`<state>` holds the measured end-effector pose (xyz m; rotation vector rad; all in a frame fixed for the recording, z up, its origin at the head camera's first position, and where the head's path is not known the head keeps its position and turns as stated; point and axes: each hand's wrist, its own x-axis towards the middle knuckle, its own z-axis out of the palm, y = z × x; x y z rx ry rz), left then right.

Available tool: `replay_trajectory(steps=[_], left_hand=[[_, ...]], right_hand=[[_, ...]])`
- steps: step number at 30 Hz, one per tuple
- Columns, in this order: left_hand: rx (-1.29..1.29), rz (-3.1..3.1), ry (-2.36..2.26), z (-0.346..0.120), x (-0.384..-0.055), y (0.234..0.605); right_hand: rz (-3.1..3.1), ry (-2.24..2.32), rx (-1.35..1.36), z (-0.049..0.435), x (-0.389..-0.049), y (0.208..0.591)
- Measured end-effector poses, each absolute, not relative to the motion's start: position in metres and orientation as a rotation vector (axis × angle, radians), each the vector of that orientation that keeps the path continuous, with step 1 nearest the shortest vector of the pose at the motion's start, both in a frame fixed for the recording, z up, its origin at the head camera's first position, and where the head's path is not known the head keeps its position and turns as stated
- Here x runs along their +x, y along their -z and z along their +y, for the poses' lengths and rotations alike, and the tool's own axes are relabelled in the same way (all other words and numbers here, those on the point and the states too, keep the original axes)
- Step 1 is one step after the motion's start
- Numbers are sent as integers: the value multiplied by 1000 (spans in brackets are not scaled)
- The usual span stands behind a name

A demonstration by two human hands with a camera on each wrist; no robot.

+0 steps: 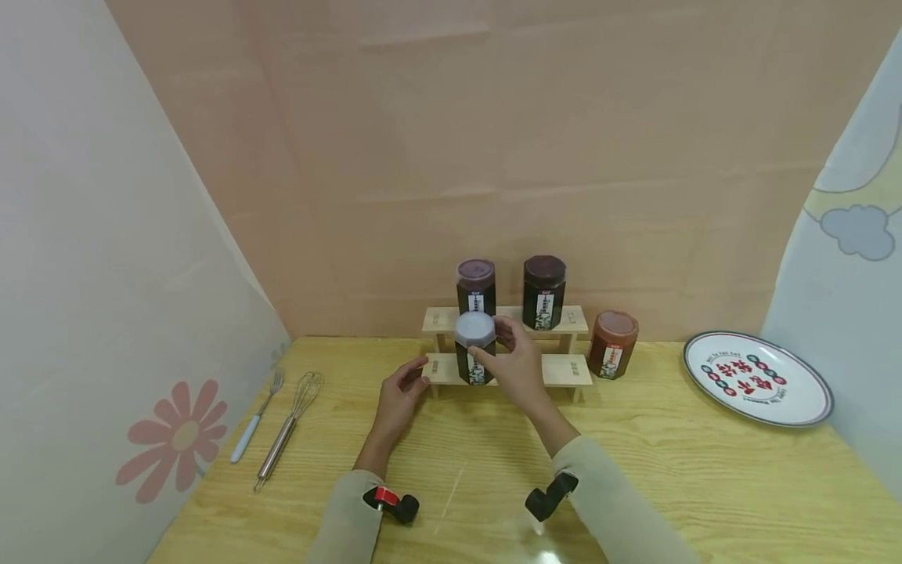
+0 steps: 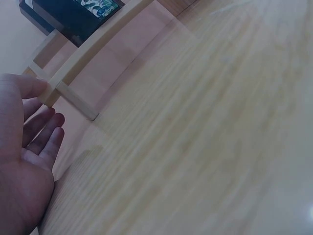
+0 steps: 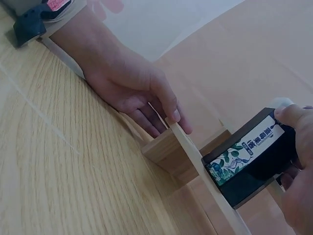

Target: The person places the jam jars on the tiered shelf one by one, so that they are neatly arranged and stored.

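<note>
A two-step wooden rack stands by the back wall. On its lower step is a dark jar with a whitish lid and a label, upright. My right hand holds this jar near its lid, thumb in front and fingers behind. At the left end of the lower step, my left hand pinches the board between thumb and finger, as the right wrist view shows too. Its other fingers hang below the board. Behind, on the upper step, stand a purple-lidded jar and a dark-lidded jar.
A reddish-brown jar stands on the table right of the rack. Farther right lies a white oval plate with printed writing. A fork and a whisk lie at the left. Cloth-like walls enclose the wooden table.
</note>
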<state>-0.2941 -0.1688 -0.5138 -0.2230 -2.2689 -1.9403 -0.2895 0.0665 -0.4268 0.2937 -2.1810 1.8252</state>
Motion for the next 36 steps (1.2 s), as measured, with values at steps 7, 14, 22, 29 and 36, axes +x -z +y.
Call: replay_trajectory(steps=[7, 14, 22, 29, 36], left_hand=[[-231, -2276, 1934, -169, -294, 512], [-213, -2304, 1918, -169, -295, 512], [-237, -2285, 1924, -167, -293, 514], [-198, -2310, 1902, -167, -293, 515], [-202, -2309, 1915, -172, -294, 516]], right_hand=[[-2156, -1847, 278, 65, -292, 429], [-2167, -1869, 296, 70, -295, 428], [-2244, -1839, 309, 80, -293, 429], [-2266, -1803, 396, 115, -285, 421], [-2265, -1685, 450, 168, -279, 409]])
